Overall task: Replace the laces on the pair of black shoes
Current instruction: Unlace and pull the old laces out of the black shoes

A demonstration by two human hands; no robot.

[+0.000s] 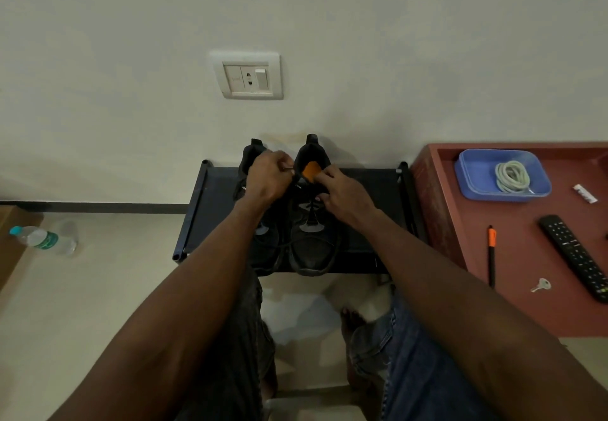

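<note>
Two black shoes stand side by side on a low dark rack (368, 256), heels to the wall. The right shoe (312, 243) shows an orange insole at its opening; the left shoe (263, 243) is largely hidden by my forearm. My left hand (268, 177) pinches a black lace end near the right shoe's collar. My right hand (342, 193) lies on that shoe's tongue area, fingers curled at the top eyelets, apparently pinching the lace. A coiled pale lace (512, 177) lies in a blue tray (473, 187) on the red table.
The red table (526, 305) at right carries an orange-capped pen (491, 256), a remote control (575, 256), a key (541, 285) and a small white object (585, 193). A water bottle (42, 239) lies on the floor at left. A wall socket (248, 76) sits above the rack.
</note>
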